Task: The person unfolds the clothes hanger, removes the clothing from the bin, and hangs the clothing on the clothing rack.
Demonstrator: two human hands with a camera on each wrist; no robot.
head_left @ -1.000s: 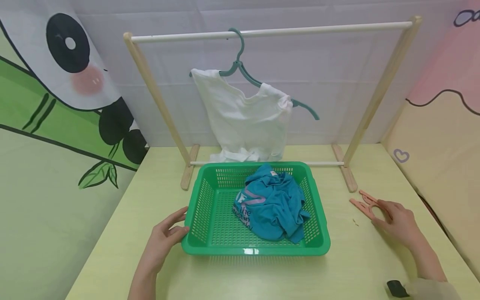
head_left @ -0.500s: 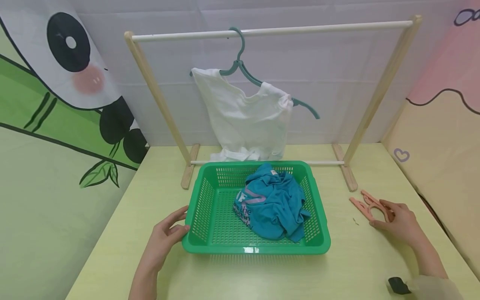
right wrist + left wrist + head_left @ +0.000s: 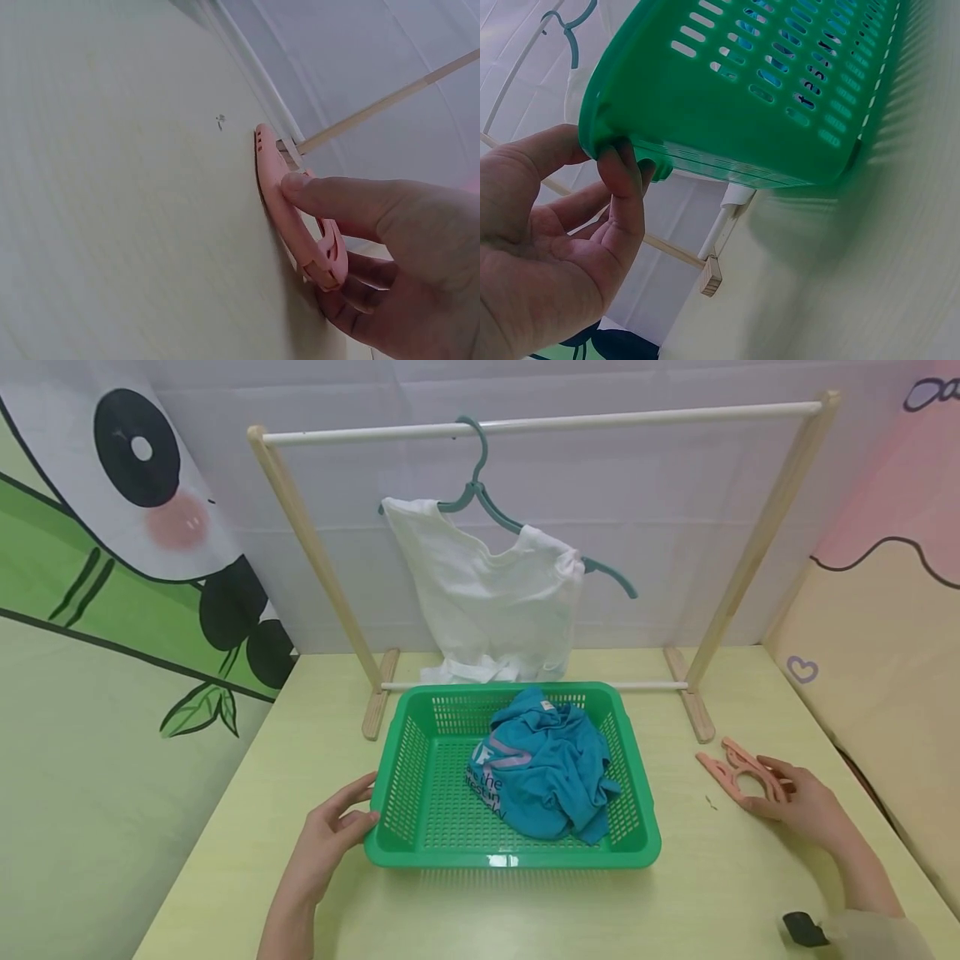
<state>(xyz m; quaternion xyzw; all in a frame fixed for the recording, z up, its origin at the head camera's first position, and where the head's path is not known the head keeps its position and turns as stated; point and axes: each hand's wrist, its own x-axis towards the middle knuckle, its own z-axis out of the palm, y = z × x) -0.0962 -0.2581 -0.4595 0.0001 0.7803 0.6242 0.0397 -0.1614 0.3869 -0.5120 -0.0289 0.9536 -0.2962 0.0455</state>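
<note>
A green plastic basket stands in the middle of the table, with a crumpled blue T-shirt in its right half. My left hand grips the basket's left rim between thumb and fingers; the left wrist view shows this hold on the rim up close. At the right, my right hand holds a folded pink clothes hanger low over the tabletop. In the right wrist view the thumb presses one arm of the pink hanger, with the other fingers partly hidden behind it.
Behind the basket stands a wooden rack with a white top rod. A teal hanger hangs there, carrying a white sleeveless top that slants down to the right. The rack's right foot lies near the pink hanger. Printed cloths surround the table.
The right hand has shifted slightly to the right, and the pink hanger has turned a little in its fingers. The left hand and basket look unchanged.
</note>
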